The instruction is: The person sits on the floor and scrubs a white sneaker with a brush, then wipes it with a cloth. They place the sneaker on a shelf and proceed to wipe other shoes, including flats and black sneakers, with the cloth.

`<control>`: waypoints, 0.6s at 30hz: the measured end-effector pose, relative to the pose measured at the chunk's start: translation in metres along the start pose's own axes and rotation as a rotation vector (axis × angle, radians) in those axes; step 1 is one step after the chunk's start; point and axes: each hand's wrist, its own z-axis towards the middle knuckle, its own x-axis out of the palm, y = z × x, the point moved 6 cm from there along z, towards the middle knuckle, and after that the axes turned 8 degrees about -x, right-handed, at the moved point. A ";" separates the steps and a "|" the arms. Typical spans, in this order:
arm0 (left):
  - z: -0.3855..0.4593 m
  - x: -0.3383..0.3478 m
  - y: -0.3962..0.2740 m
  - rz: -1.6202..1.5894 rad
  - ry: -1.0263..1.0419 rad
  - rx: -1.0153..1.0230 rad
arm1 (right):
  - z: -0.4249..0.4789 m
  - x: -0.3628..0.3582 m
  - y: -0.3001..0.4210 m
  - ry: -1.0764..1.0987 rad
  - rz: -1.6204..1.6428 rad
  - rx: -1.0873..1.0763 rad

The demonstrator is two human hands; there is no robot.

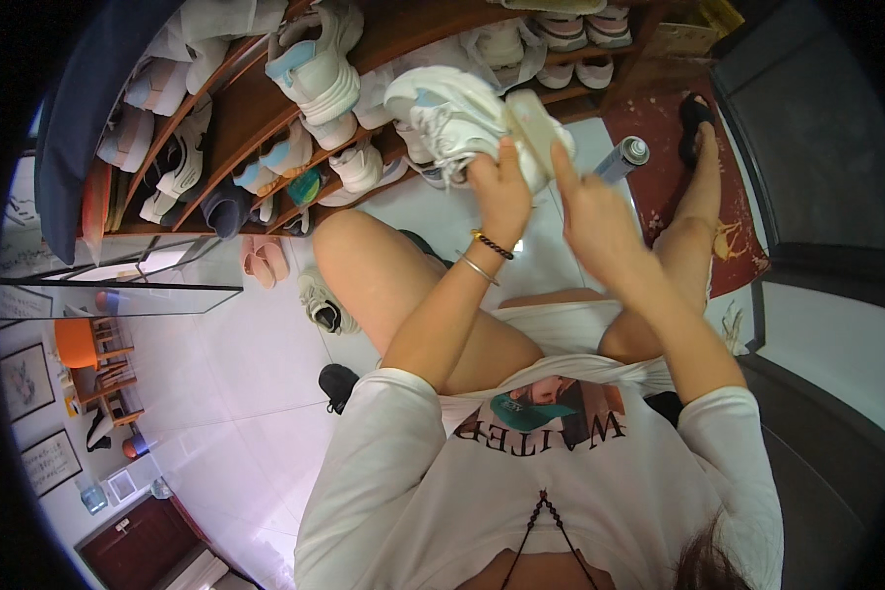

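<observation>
My left hand [500, 188] grips a white lace-up sneaker [448, 110], lifted in front of a shoe rack with its laces hanging. In my right hand [601, 225], blurred, is a pale flat-backed brush [529, 127], pressed to the sneaker's side, the index finger stretched along its back. Its bristles are hidden. An aerosol can [623, 158] stands on the floor just beyond my right hand.
A wooden shoe rack [391, 33] packed with shoes runs across the front. On the right lies a red mat [660, 133] under my sandalled foot. Pink slippers [264, 259], a beige sneaker [323, 301] and a black shoe [337, 385] are on the tiles at left.
</observation>
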 end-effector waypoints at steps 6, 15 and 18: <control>0.006 0.003 0.007 -0.323 0.073 -0.208 | -0.017 0.009 -0.011 -0.027 -0.020 0.055; 0.029 -0.005 0.019 -0.876 0.178 -0.591 | -0.037 0.023 0.031 0.073 0.079 -0.070; 0.028 0.002 0.022 -0.836 0.156 -0.599 | 0.010 0.013 0.001 -0.039 0.031 -0.036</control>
